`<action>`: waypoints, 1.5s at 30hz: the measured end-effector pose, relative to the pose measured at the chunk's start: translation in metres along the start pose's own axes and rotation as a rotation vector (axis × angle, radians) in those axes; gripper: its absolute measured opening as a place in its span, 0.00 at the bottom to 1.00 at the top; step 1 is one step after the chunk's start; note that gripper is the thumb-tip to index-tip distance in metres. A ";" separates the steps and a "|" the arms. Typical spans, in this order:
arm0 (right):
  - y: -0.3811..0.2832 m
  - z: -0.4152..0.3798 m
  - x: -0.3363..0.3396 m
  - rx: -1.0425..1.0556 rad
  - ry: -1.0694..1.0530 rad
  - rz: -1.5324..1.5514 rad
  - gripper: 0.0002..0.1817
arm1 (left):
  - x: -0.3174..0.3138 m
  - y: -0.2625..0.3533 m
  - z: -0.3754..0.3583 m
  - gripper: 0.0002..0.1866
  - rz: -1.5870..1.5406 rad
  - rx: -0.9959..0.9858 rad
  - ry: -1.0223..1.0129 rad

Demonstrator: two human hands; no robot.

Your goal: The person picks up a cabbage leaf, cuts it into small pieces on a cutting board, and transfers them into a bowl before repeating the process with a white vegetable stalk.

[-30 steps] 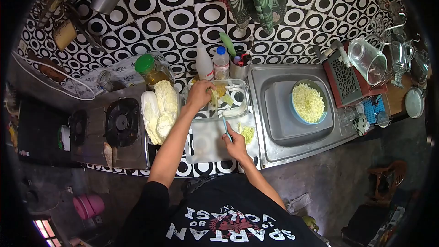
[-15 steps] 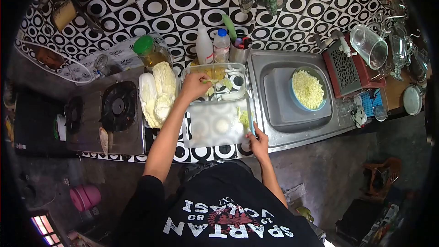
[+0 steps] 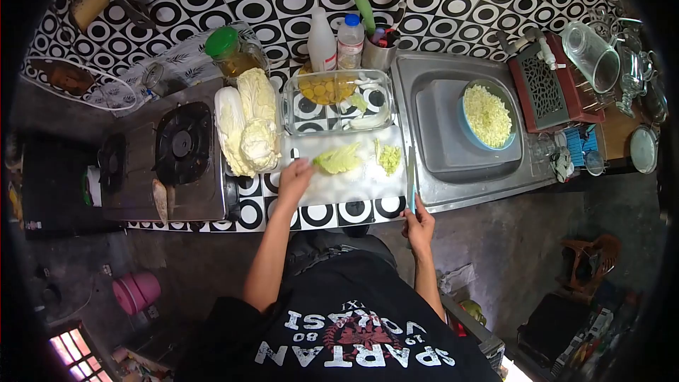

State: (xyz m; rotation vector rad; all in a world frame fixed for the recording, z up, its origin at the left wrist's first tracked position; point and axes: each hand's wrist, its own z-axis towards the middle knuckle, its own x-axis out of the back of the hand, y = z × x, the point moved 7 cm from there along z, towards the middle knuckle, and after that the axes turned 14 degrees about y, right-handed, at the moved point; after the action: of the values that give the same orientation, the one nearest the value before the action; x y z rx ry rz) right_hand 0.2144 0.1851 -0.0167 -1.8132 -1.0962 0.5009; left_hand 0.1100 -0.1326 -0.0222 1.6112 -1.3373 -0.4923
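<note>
My left hand [image 3: 296, 178], slightly blurred, has its fingertips closed at the stem end of a pale green cabbage leaf [image 3: 339, 160]. The leaf lies over the translucent white cutting board [image 3: 339, 188]. My right hand [image 3: 419, 226] is wrapped round the light blue handle of a knife [image 3: 411, 177], at the board's right edge with the blade pointing away from me. Chopped cabbage [image 3: 388, 158] lies in a small pile on the board's right side. Behind the board, a clear glass dish [image 3: 285, 114] contains cabbage pieces.
Napa cabbages [image 3: 247, 127] stand left of the board, beside a gas stove [image 3: 201, 198]. A blue bowl [image 3: 468, 129] of chopped cabbage sits in the sink [image 3: 453, 200] at right. Behind the dish are a white bottle [image 3: 322, 46], a blue-capped bottle [image 3: 349, 46] and a metal utensil cup [image 3: 378, 55].
My left hand has come back from the glass dish to the board, bringing a cabbage leaf. My right hand has moved the knife right, away from the chopped pile.
</note>
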 end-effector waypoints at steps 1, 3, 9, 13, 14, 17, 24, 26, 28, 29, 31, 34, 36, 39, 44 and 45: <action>0.003 -0.001 0.003 -0.008 0.012 0.002 0.27 | 0.008 -0.015 -0.003 0.22 0.001 0.006 0.000; 0.008 -0.006 0.005 -0.012 0.009 -0.005 0.28 | 0.027 -0.033 -0.009 0.24 0.185 -0.039 0.101; 0.020 -0.018 -0.013 0.176 -0.071 -0.130 0.26 | 0.004 0.004 -0.001 0.19 0.210 -0.477 0.129; 0.017 -0.031 -0.042 0.321 -0.232 -0.385 0.24 | -0.033 0.026 0.009 0.16 0.560 -0.634 0.134; 0.018 -0.032 -0.047 0.401 -0.236 -0.398 0.24 | -0.037 0.028 0.011 0.15 0.646 -0.650 0.153; 0.027 -0.035 -0.051 0.428 -0.249 -0.417 0.24 | -0.044 0.012 0.028 0.11 0.717 -0.640 0.094; 0.024 -0.041 -0.041 0.265 -0.239 -0.483 0.22 | -0.026 0.032 0.030 0.09 0.778 -0.574 0.121; 0.018 -0.041 -0.039 0.292 -0.235 -0.507 0.22 | -0.024 0.029 0.035 0.10 0.784 -0.576 0.115; 0.013 -0.039 -0.038 0.321 -0.232 -0.531 0.22 | -0.026 0.029 0.035 0.11 0.790 -0.578 0.110; 0.012 -0.039 -0.038 0.321 -0.236 -0.536 0.22 | -0.032 0.032 0.030 0.12 0.758 -0.663 0.101; 0.009 -0.038 -0.041 0.327 -0.241 -0.541 0.22 | -0.044 0.039 0.023 0.14 0.721 -0.751 0.095; 0.003 -0.040 -0.047 0.438 -0.229 -0.552 0.22 | -0.066 0.045 0.015 0.15 0.622 -0.888 0.025; 0.007 -0.039 -0.052 0.455 -0.245 -0.556 0.22 | -0.076 0.037 0.019 0.13 0.728 -0.829 -0.017; 0.005 -0.040 -0.051 0.461 -0.234 -0.548 0.22 | -0.082 0.033 0.024 0.11 0.747 -0.758 -0.036; 0.000 -0.042 -0.039 0.374 -0.178 -0.564 0.21 | -0.083 0.042 0.010 0.07 0.723 -0.835 -0.032; 0.001 -0.042 -0.036 0.339 -0.159 -0.539 0.21 | -0.084 0.045 0.005 0.07 0.724 -0.836 -0.035</action>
State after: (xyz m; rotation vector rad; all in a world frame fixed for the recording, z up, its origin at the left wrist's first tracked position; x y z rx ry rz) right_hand 0.2263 0.1334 -0.0011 -1.1392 -1.4481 0.4718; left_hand 0.0551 -0.0557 -0.0078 0.3982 -1.3677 -0.5205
